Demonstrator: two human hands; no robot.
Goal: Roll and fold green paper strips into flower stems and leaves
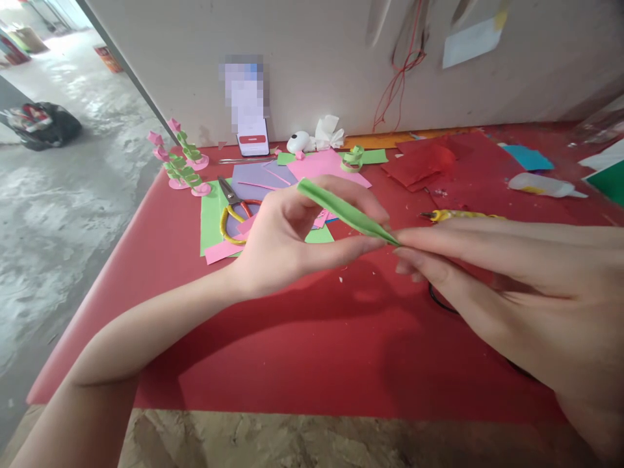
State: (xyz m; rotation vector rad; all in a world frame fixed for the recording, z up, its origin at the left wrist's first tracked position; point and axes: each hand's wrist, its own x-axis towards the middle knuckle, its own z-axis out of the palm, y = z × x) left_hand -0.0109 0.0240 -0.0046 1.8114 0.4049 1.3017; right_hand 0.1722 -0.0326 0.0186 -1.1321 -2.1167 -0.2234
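The long, folded paper strip (341, 208) is bright green, the flat surface (302, 357) plain red, the loop-handled metal scissors (231, 194) yellow, red and dark grey.

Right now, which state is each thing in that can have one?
Green paper strip: creased lengthwise
Left hand: grip closed on the strip
Right hand: grip closed on its tip
Smartphone: propped upright, screen lit
Scissors: lying down, blades look closed
Pink paper flowers: standing upright
Green paper curl: coiled
Nozzle-tipped bottle: lying sideways
Black plastic bag: filled
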